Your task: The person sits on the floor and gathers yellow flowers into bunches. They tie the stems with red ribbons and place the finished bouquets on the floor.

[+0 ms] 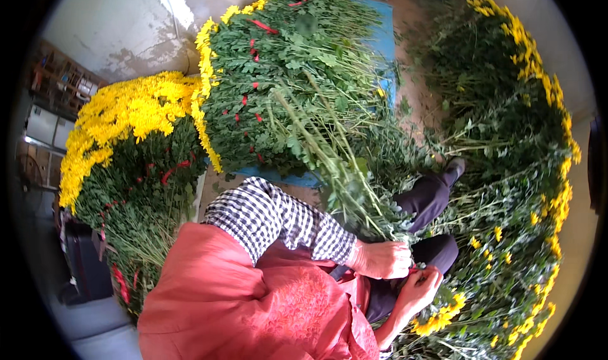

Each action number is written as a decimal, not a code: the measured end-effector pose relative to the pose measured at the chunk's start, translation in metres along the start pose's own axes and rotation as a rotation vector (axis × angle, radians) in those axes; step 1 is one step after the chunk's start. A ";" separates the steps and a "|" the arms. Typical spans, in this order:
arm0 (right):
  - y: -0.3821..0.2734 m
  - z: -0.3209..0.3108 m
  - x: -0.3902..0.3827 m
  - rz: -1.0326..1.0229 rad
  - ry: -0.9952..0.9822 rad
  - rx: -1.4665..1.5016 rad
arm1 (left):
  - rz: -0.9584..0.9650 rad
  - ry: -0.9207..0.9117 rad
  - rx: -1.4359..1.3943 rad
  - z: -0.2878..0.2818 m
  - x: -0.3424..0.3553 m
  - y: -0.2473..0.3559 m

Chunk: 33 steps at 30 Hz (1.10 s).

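Sits amid heaps of cut flowers, wearing a red top point(297, 303), a checked sleeve point(285, 224) and dark trousers point(423, 198), with one foot point(455, 168) stretched toward the far right. Holds the left hand point(383, 259) and the right hand point(421, 289) close together above the lap. Curls the left hand at the near end of a bundle of stems point(345, 164), with fingertips hidden; cannot tell whether that grip is pinching stems, ribbon or nothing. Presses the right hand's fingers together in a grip pinching a bit of red ribbon point(415, 270), just beside the left hand. Has the bundle slanting from the far middle down to the left hand, with bare stem ends pointing far and left. Shows yellow flower heads point(441, 315) near the right hand, on its near side; cannot tell whether joined to the bundle.

At the far middle, shows a wide leafy pile point(253, 107) lying partly over a blue sheet point(384, 37), dotted with red ties and edged with yellow blooms on its left. At the left, shows another pile topped by thick yellow blooms point(126, 110), near a dark case point(88, 262). Along the right, shows a long green heap point(506, 151) bordered with yellow blossoms.
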State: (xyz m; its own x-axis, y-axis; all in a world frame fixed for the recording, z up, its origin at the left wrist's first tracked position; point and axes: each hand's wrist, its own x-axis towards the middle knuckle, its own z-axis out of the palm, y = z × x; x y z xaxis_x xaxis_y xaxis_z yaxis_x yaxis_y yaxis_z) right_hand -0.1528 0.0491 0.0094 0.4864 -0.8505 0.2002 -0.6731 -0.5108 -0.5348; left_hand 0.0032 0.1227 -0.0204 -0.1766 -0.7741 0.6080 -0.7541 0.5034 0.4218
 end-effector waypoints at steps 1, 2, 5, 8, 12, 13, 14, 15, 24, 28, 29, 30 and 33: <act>0.004 -0.003 0.001 -0.010 0.025 0.028 | -0.055 -0.165 -0.017 -0.001 0.000 0.002; 0.006 -0.007 0.000 0.076 0.035 0.108 | -0.057 -0.050 0.050 -0.001 0.004 0.005; 0.024 -0.006 -0.008 -0.021 0.216 0.207 | -0.154 -0.052 0.252 0.008 0.016 -0.003; -0.016 -0.016 -0.008 -0.172 0.168 0.285 | -0.281 -0.176 0.238 -0.003 0.053 -0.040; -0.040 -0.029 0.005 -0.286 0.082 0.320 | -0.301 0.382 -0.079 -0.108 0.121 -0.114; -0.037 -0.026 0.007 -0.249 0.045 0.373 | -0.426 0.396 -0.218 -0.132 0.125 -0.141; -0.032 -0.021 0.007 -0.176 -0.003 0.431 | -0.583 0.415 -0.351 -0.150 0.120 -0.163; -0.026 -0.017 0.010 -0.150 0.011 0.473 | -0.746 0.431 -0.482 -0.163 0.119 -0.187; -0.028 -0.020 0.036 -0.247 0.024 0.393 | -0.453 0.813 -0.670 -0.238 0.127 -0.165; -0.058 -0.048 0.140 -0.592 0.356 0.194 | -0.428 0.512 -0.745 -0.235 0.153 -0.143; -0.084 -0.048 0.163 -0.535 0.322 0.276 | -0.368 0.374 -0.803 -0.214 0.123 -0.190; -0.113 -0.043 0.188 -0.579 0.337 0.286 | -0.330 0.228 -0.855 -0.198 0.090 -0.236; -0.101 -0.024 0.236 -0.631 0.276 0.079 | -0.382 0.244 -1.134 -0.139 0.116 -0.190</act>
State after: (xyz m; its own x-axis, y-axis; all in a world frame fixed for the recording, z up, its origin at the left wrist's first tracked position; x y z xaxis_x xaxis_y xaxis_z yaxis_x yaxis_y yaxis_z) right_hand 0.0171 -0.1028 0.1302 0.6052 -0.3999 0.6884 -0.2603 -0.9166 -0.3036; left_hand 0.2142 -0.0093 0.0637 0.1508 -0.9146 0.3751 0.2691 0.4031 0.8747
